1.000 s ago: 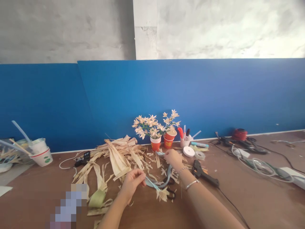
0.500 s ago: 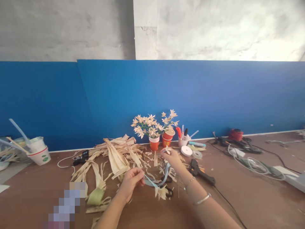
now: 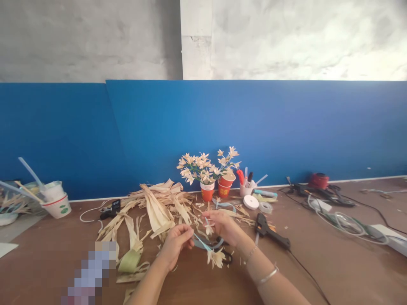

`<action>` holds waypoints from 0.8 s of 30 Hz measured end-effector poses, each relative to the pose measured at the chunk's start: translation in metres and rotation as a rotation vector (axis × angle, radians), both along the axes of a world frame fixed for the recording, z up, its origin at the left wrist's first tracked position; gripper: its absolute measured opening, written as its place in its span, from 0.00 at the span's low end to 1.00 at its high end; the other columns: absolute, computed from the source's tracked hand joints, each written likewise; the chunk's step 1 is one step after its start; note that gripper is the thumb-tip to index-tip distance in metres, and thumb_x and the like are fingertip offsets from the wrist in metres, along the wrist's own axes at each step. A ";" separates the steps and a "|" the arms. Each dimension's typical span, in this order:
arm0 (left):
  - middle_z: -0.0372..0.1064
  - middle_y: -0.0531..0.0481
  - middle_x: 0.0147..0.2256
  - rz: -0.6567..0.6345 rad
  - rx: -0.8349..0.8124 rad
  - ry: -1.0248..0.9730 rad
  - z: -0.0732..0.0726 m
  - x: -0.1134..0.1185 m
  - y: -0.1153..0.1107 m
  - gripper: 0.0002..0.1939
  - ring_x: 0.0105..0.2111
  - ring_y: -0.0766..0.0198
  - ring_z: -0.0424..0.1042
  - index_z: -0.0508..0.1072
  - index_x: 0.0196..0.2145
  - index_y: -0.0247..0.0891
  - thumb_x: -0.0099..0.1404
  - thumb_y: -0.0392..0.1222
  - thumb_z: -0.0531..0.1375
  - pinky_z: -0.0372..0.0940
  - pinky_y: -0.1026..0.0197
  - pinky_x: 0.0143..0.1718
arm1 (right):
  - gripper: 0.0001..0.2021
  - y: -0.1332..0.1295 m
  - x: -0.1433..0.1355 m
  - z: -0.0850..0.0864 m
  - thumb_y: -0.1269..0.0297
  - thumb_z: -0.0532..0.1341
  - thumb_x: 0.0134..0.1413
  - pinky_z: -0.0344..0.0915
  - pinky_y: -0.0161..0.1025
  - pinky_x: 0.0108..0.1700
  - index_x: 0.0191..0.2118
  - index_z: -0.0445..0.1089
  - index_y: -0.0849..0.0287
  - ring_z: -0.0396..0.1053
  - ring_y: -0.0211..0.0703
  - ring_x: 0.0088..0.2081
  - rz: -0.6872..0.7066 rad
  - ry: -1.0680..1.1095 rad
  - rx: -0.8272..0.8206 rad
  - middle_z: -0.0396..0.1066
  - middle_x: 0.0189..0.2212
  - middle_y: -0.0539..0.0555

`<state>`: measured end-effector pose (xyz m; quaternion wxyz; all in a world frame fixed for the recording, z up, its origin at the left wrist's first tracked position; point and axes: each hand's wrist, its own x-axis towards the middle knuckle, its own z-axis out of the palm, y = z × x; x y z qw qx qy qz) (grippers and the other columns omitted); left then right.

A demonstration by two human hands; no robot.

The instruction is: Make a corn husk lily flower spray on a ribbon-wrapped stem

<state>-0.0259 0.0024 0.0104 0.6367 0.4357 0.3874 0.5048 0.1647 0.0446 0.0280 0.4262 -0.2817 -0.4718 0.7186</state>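
My left hand (image 3: pixel 177 245) pinches the light-blue stems of a small bunch of cream husk flowers (image 3: pixel 216 257), whose blooms point down to the right. Opposite it, my right hand (image 3: pixel 225 226) has thumb and fingers closed on a single husk flower (image 3: pixel 209 230) with a short blue stem. That bloom hangs head-down above the bunch, apart from it. Under and behind the hands lie a pale blue strip (image 3: pixel 203 244) and a black loop (image 3: pixel 228 257), perhaps a scissors handle. Dried corn husks (image 3: pixel 155 209) are heaped beyond my left hand.
Red paper cups (image 3: pixel 207 194) with finished flower sprays stand against the blue partition (image 3: pixel 254 123). A glue gun (image 3: pixel 271 232), white tape roll (image 3: pixel 251 202) and cup of tools (image 3: pixel 246 189) are at right. Cables (image 3: pixel 343 222) lie farther right; a white cup (image 3: pixel 57 206) stands left.
My right hand has come down and left with the single flower, from near the red cups to just above the bunch. The bloom now points downward. My left hand has hardly moved.
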 end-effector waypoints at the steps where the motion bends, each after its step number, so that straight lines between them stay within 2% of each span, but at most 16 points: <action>1: 0.64 0.56 0.19 -0.012 -0.001 0.005 0.000 0.000 0.000 0.15 0.20 0.71 0.64 0.67 0.23 0.34 0.48 0.47 0.68 0.56 0.68 0.22 | 0.11 -0.002 -0.002 0.000 0.66 0.65 0.39 0.61 0.32 0.30 0.34 0.73 0.63 0.67 0.35 0.27 -0.013 -0.023 -0.005 0.72 0.28 0.52; 4: 0.65 0.55 0.19 -0.034 0.001 0.033 -0.001 0.001 0.000 0.15 0.19 0.72 0.64 0.68 0.23 0.34 0.49 0.47 0.67 0.57 0.68 0.22 | 0.12 -0.007 -0.009 -0.003 0.72 0.65 0.35 0.57 0.29 0.25 0.32 0.70 0.62 0.64 0.32 0.23 -0.028 -0.103 0.025 0.73 0.27 0.50; 9: 0.66 0.54 0.17 -0.009 0.001 0.096 -0.001 0.002 0.001 0.17 0.18 0.71 0.64 0.69 0.23 0.33 0.48 0.50 0.67 0.57 0.68 0.22 | 0.16 -0.012 -0.020 -0.005 0.73 0.62 0.35 0.55 0.29 0.22 0.37 0.66 0.60 0.63 0.32 0.20 -0.066 -0.270 0.146 0.74 0.25 0.48; 15: 0.67 0.54 0.16 0.032 -0.027 0.133 -0.002 0.002 0.003 0.18 0.17 0.70 0.64 0.69 0.23 0.33 0.46 0.52 0.67 0.57 0.68 0.21 | 0.13 -0.019 -0.026 -0.003 0.75 0.59 0.37 0.61 0.31 0.28 0.35 0.66 0.60 0.70 0.37 0.26 -0.136 -0.450 0.334 0.75 0.26 0.49; 24: 0.67 0.54 0.14 0.106 -0.032 0.149 -0.002 0.004 0.003 0.16 0.17 0.70 0.65 0.69 0.21 0.34 0.45 0.50 0.67 0.58 0.68 0.20 | 0.11 -0.023 -0.030 -0.006 0.74 0.57 0.43 0.64 0.32 0.31 0.36 0.68 0.60 0.72 0.39 0.30 -0.145 -0.623 0.501 0.75 0.27 0.51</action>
